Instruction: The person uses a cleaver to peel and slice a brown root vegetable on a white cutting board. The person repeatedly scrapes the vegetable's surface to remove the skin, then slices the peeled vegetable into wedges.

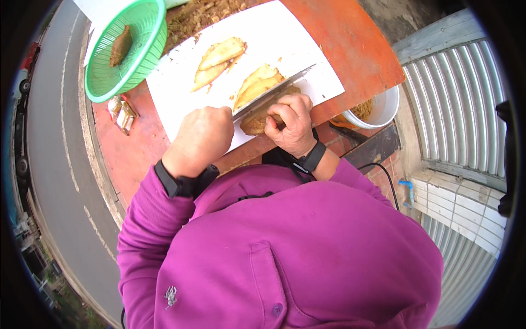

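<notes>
My left hand (pixel 203 133) is closed in a fist around the handle of a long-bladed knife (pixel 269 92), the handle itself hidden by the fingers. The blade slants up to the right, along the far side of a brown, rough-skinned root or tuber piece (pixel 255 123). The curled fingers of my right hand (pixel 289 123) grip that piece against the white cutting board (pixel 172 86). Just beyond the blade, pale yellow slices (pixel 257 84) lie overlapped. More slices (pixel 220 55) rest farther up the board.
A green plastic basket (pixel 141 68) holding one brown piece (pixel 121 46) stands at upper left. Small packets (pixel 123 115) lie on the red-orange table (pixel 353 37). Brown scraps (pixel 205 14) are beyond the board. A white bucket (pixel 388 111) with shredded material stands below the table's right edge.
</notes>
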A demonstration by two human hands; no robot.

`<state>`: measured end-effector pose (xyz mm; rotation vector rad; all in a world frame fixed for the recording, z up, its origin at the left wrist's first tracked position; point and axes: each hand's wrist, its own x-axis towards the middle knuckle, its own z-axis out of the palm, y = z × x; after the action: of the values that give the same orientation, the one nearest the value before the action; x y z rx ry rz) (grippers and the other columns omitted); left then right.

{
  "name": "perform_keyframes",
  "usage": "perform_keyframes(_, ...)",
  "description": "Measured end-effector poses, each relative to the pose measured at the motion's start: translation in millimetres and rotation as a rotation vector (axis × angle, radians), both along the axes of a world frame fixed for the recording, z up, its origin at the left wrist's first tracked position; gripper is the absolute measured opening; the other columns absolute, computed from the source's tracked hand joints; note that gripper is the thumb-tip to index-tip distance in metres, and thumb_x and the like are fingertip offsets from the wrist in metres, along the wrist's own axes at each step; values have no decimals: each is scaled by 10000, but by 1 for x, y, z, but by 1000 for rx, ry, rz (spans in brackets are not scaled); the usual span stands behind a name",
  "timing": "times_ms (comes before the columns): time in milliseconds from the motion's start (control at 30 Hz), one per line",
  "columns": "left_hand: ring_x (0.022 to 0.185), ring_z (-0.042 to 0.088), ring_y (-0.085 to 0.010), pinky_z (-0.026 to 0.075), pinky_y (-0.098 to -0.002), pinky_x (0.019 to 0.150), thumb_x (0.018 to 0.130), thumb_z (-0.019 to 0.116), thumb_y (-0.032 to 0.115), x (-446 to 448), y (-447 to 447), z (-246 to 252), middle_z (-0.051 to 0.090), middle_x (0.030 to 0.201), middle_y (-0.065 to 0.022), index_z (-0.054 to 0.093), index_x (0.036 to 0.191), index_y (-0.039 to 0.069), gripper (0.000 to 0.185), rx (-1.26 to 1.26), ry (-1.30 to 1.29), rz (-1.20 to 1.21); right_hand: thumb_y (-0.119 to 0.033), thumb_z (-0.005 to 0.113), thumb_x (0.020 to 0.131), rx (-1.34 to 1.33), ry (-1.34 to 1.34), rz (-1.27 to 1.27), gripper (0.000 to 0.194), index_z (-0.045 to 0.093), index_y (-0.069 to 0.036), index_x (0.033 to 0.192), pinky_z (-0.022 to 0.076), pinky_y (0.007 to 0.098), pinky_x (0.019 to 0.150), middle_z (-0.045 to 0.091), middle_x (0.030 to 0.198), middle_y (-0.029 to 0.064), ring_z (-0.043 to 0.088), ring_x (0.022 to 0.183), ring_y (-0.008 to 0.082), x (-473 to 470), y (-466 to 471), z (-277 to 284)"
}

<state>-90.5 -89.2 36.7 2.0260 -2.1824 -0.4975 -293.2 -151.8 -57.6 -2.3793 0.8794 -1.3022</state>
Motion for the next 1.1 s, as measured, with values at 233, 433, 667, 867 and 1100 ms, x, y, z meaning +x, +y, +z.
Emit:
perform_keyframes(233, 701, 622, -445, 499, -503, 677, 826, 566, 134, 26, -16, 3, 608, 699, -281, 628, 742, -40, 203, -145, -19, 236, -93, 713, 667, -2, 4, 18, 236, 628, -127, 885, 394, 411, 875, 536, 953, 30, 495, 952, 266, 0, -1, 8)
perform_keyframes(433, 695, 617, -445, 502, -502, 652, 844, 597, 169, 14, 8, -7, 610, 682, -264, 605, 746, -19, 212, -95, 41, 193, -106, 734, 727, 14, 76, 157, 262, 649, -113, 974, 402, 417, 902, 562, 1002, 38, 508, 999, 280, -16, -5, 12)
perform_keyframes(667, 662, 627, -395, 489, -430, 597, 848, 640, 120, 20, 17, 10, 616, 682, -208, 559, 867, -36, 177, 46, 331, 282, -117, 778, 717, -19, 50, 104, 291, 640, -122, 974, 424, 397, 903, 540, 1036, 24, 477, 1015, 278, -15, -3, 4)
perform_keyframes(867, 597, 611, -380, 484, -433, 555, 849, 670, 123, -1, 44, 26, 602, 657, -200, 551, 796, -4, 182, -80, 194, 219, -152, 782, 735, 16, 65, 116, 301, 655, -98, 1003, 415, 392, 908, 564, 1038, 55, 486, 1022, 286, -15, -7, 0)
perform_keyframes(1100, 591, 578, -335, 473, -422, 526, 774, 649, 22, -9, 56, 59, 536, 666, -136, 486, 771, 30, 163, 8, 70, 72, -153, 763, 715, 3, 137, 105, 309, 669, -100, 1004, 378, 426, 941, 558, 1107, 61, 466, 1047, 305, -19, -6, -4)
